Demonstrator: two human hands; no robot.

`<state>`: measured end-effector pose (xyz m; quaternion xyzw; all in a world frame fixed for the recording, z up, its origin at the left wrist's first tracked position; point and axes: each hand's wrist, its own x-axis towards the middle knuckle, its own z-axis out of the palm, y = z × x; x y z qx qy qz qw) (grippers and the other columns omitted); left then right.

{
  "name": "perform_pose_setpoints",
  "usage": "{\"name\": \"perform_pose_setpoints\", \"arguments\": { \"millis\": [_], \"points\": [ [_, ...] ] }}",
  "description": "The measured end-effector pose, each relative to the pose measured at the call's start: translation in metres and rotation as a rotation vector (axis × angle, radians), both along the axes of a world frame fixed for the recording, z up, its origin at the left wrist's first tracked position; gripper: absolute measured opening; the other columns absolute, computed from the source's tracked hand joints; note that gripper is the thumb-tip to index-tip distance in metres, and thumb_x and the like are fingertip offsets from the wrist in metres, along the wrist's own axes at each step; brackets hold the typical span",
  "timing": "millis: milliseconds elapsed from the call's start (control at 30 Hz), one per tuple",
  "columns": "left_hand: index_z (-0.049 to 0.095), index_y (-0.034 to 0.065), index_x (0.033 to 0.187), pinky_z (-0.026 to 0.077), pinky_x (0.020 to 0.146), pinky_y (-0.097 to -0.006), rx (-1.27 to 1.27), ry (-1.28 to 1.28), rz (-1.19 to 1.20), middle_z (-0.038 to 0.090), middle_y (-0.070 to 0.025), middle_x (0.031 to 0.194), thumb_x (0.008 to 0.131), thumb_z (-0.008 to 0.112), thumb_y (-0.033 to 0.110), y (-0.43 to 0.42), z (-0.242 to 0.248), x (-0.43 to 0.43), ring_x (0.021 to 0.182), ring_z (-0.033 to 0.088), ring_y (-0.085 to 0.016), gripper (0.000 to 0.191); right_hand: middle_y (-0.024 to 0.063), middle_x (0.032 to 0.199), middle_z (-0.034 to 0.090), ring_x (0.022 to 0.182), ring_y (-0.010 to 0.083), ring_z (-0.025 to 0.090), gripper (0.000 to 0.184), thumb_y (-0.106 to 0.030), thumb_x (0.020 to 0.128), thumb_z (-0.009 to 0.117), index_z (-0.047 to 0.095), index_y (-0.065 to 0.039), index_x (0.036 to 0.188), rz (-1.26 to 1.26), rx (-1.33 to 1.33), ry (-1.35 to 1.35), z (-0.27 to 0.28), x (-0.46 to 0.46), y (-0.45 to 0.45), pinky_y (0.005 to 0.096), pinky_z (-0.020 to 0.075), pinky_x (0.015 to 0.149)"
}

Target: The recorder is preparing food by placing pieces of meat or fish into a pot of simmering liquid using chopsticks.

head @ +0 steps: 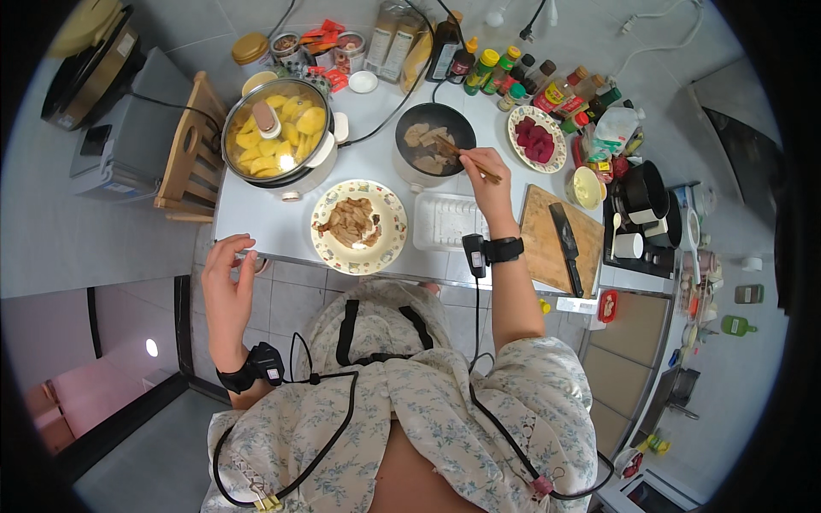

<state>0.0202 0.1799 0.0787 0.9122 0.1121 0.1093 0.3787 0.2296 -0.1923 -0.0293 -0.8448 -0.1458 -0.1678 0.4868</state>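
My right hand (489, 176) grips a pair of wooden chopsticks (454, 149), whose tips reach into a small dark-lined electric pot (436, 109). Pale slices of meat (423, 136) lie inside that pot. At the table's left front edge, my left hand (229, 282) hangs with its fingers apart and holds nothing. Between my hands, a patterned plate (389, 251) bears a pile of brownish cooked slices (351, 221). A clear plastic tray (446, 221) sits below the pot, partly behind my right wrist.
A glass-lidded electric pot (276, 131) with yellow pieces stands at left. On the right are a plate of dark red chunks (535, 142), a wooden cutting board (545, 250) with a kitchen knife (566, 240), and a yellow bowl (585, 188). Several sauce bottles (507, 67) line the back.
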Motion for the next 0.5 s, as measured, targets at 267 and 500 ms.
{"name": "perform_pose_setpoints", "arguments": {
  "millis": [267, 500],
  "points": [
    [0.066, -0.0002, 0.107, 0.055, 0.080, -0.0304, 0.000, 0.000, 0.008, 0.066, -0.0126, 0.114, 0.095, 0.062, 0.009, 0.001, 0.000, 0.000, 0.098, 0.065, -0.021, 0.016, 0.0128, 0.091, 0.064, 0.083, 0.0293, 0.063, 0.010, -0.004, 0.085, 0.069, 0.071, 0.001, 0.093, 0.331, -0.128, 0.011, 0.021, -0.011, 0.001, 0.0355, 0.0508, 0.072],
    [0.066, 0.0000, 0.107, 0.054, 0.081, -0.0305, -0.001, 0.005, 0.000, 0.066, -0.0128, 0.114, 0.095, 0.062, 0.010, -0.001, 0.001, 0.001, 0.100, 0.065, -0.022, 0.016, 0.0120, 0.092, 0.066, 0.082, 0.0257, 0.064, 0.012, -0.004, 0.085, 0.071, 0.071, 0.001, 0.095, 0.136, -0.004, 0.081, 0.019, -0.011, 0.001, 0.0338, 0.0508, 0.072]
  ]
}}
